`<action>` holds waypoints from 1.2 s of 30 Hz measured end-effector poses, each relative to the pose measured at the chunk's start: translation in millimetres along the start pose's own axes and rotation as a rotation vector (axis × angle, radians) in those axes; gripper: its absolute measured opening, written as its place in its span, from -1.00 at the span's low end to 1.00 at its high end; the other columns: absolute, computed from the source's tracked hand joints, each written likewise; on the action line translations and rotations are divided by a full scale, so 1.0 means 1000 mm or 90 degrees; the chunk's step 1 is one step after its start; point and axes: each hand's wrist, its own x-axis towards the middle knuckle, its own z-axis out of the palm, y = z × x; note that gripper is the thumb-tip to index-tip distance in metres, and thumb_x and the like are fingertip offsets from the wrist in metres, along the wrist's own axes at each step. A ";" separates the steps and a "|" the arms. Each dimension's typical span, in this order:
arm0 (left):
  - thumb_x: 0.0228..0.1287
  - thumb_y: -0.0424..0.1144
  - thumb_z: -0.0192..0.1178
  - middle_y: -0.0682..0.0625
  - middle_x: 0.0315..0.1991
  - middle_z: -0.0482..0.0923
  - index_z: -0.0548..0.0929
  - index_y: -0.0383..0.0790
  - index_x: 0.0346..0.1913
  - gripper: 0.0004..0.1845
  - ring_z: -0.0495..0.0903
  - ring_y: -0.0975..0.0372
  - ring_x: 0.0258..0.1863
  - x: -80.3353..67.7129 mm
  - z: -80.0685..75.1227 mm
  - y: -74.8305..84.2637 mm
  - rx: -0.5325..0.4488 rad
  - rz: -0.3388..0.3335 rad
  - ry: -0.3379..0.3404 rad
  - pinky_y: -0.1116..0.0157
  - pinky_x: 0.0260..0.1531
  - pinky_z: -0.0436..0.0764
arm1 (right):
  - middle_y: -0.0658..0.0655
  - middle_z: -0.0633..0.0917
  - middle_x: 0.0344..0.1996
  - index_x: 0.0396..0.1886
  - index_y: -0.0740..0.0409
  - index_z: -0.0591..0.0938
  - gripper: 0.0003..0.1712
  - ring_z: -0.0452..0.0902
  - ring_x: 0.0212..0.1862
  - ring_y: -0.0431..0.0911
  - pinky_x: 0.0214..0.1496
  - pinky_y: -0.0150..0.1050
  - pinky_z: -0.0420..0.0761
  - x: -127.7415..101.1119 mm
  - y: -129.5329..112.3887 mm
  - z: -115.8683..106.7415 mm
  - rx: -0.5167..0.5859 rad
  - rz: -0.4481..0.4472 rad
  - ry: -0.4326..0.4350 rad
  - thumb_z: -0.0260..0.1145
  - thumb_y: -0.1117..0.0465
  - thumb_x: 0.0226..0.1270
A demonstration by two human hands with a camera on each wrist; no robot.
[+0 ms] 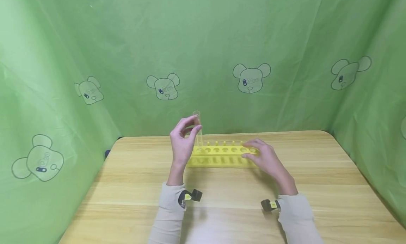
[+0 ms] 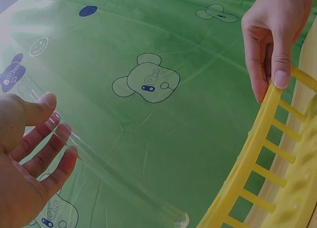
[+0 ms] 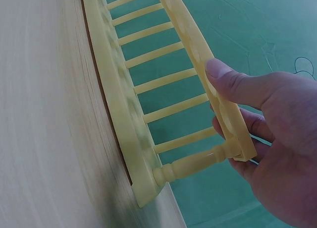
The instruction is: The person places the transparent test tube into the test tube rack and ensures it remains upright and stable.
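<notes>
A clear test tube point(image 1: 199, 136) stands nearly upright in my left hand point(image 1: 184, 140), pinched near its top between thumb and fingers. Its rounded lower end is close over the left part of a yellow test tube rack point(image 1: 222, 162). In the left wrist view the test tube point(image 2: 109, 171) looks see-through, and that end lies beside the rack's top rail point(image 2: 247, 161). With thumb and fingers my right hand point(image 1: 264, 156) grips the top rail at the rack's right end. The right wrist view shows the thumb point(image 3: 233, 82) on top of the rail and fingertips under it.
The rack rests on a light wooden table point(image 1: 231, 208), toward its back edge. Behind and on both sides hangs a green curtain point(image 1: 203, 43) printed with bear heads. Black wrist cameras point(image 1: 196, 195) are strapped over the sleeves.
</notes>
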 end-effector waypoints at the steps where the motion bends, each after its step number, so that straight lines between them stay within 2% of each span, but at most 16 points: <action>1: 0.25 -0.47 0.39 -0.20 -0.08 0.71 0.69 -0.38 0.10 -0.66 0.69 0.06 -0.05 0.000 0.000 0.000 0.000 -0.002 -0.001 0.17 0.00 0.74 | 0.26 0.66 0.12 0.16 0.29 0.67 -0.49 0.57 0.18 0.23 0.35 0.22 0.51 0.000 0.000 0.000 0.000 0.001 0.000 0.55 0.25 0.23; 36: 0.26 -0.49 0.38 -0.20 -0.07 0.70 0.68 -0.38 0.10 -0.66 0.69 0.05 -0.05 0.000 0.012 -0.003 -0.005 0.005 -0.007 0.16 -0.01 0.75 | 0.25 0.66 0.13 0.18 0.27 0.67 -0.48 0.57 0.18 0.22 0.34 0.22 0.51 0.001 0.000 0.000 -0.001 0.011 -0.003 0.55 0.24 0.23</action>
